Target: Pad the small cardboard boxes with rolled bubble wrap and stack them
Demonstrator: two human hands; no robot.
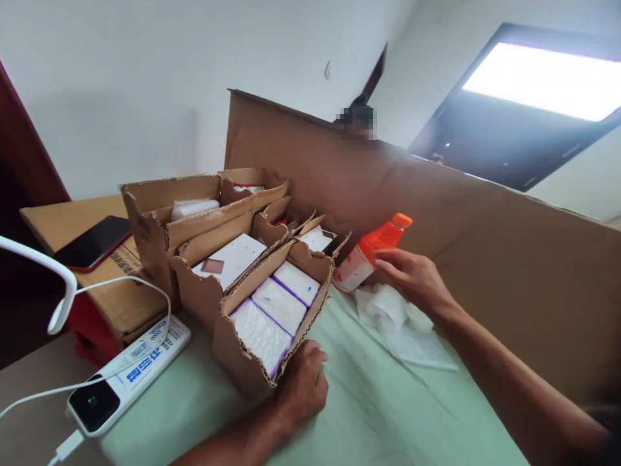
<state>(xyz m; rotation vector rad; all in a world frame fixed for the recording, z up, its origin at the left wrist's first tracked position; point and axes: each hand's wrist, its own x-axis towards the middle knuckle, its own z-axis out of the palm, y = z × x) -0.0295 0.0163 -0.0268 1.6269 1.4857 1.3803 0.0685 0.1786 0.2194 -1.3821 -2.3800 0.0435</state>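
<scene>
My left hand (303,385) rests curled against the near corner of a small cardboard tray (233,353) that holds three white packets (279,304). My right hand (412,278) reaches with fingers spread toward an orange bottle (371,252) lying tilted against a tall cardboard wall (485,252); the fingertips touch or nearly touch the bottle. Crumpled white plastic (402,323) lies under the right hand on the pale green cloth (369,401).
Several more open cardboard trays (194,220) with white boxes stand behind the near one. A white power bank (126,378) with a cable lies at the left. A dark phone (94,243) sits on a flat carton (116,285). Someone's head shows above the cardboard wall.
</scene>
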